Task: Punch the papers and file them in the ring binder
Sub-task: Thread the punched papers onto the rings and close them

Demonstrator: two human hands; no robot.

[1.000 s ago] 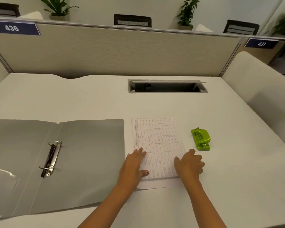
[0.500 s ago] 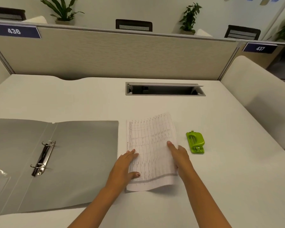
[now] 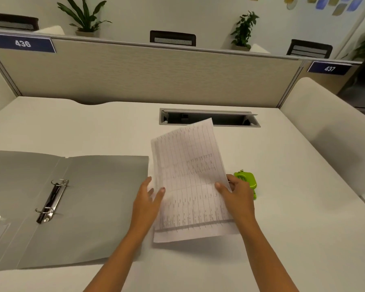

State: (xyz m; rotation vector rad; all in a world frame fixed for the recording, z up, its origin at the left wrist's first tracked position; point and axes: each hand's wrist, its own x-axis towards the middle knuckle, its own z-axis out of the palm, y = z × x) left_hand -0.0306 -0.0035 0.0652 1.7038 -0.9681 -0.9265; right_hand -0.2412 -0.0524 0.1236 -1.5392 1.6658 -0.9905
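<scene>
A stack of printed papers (image 3: pixel 190 178) is tilted up off the white desk, its far end raised toward the cable slot. My right hand (image 3: pixel 238 194) grips the stack's right edge, thumb on top. My left hand (image 3: pixel 148 199) touches the left edge with fingers spread, thumb on the sheet. A grey ring binder (image 3: pixel 89 203) lies open flat on the left, its metal two-ring mechanism (image 3: pixel 52 200) left of the spine. A small green hole punch (image 3: pixel 248 180) sits on the desk just right of my right hand, partly hidden by it.
A recessed cable slot (image 3: pixel 209 118) lies in the desk behind the papers. A beige partition (image 3: pixel 148 74) closes the far edge. A padded side panel (image 3: pixel 329 123) runs along the right. Bare white desk (image 3: pixel 293 207) stretches right of the punch.
The papers lay flat under both hands; now my right hand has lifted them by the right edge and tilted them up. My left hand shifted to the left edge.
</scene>
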